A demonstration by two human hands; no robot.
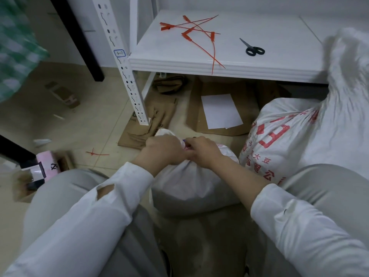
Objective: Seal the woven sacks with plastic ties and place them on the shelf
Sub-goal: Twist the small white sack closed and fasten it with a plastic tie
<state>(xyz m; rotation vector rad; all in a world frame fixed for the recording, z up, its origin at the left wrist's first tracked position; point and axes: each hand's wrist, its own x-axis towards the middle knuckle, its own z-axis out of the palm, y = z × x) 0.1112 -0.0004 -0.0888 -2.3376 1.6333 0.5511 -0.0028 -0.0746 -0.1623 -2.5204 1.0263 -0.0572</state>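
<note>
small sack (189, 188) neck gripped by left hand (161, 149) and right hand (203, 151) | large sack (289, 124): red print, "大豆" read, rest unclear

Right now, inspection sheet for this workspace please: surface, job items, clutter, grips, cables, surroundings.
Surface: white shelf over a tiled floor.
Job's things: small sack on the floor between the knees, neck gathered; printed sack to its right; red ties loose on the shelf.
Clutter: scissors on the shelf; flattened cardboard and white sheet under the shelf.
Grips: left hand and right hand both curl round the small sack's neck; any tie there too hidden to tell.
Cables: nothing seen.
Surroundings: perforated upright at the shelf's left corner; pink box far left.
</note>
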